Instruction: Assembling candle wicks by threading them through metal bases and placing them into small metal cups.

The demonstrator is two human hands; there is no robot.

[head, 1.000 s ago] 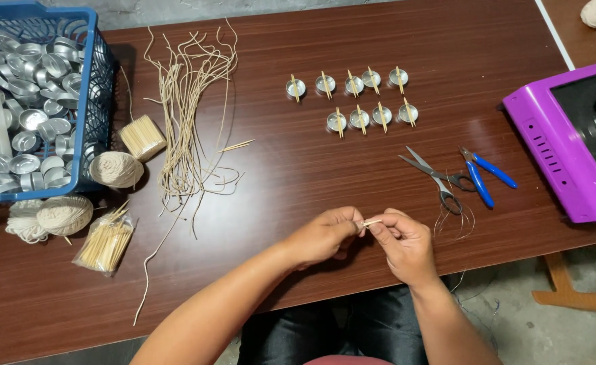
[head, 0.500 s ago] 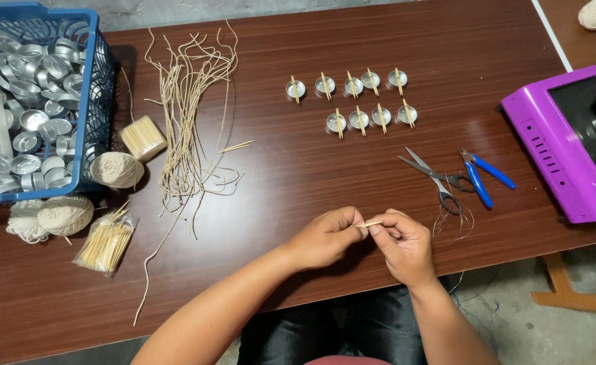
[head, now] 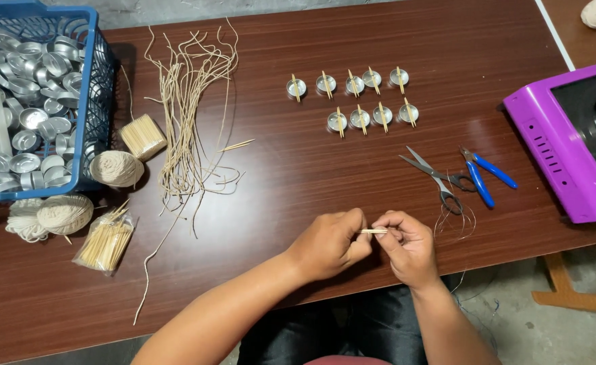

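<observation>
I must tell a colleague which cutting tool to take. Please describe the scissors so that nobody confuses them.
Start at the purple machine on the right side of the brown table. Just left of it lie two tools, below the small metal cups. The scissors are the left one, with grey blades and dark ring handles, unlike the blue-handled pliers.

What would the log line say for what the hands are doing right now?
left hand: pinching small wooden stick | right hand: pinching same stick | nearby: scissors, blue pliers | table: dark wood
</observation>
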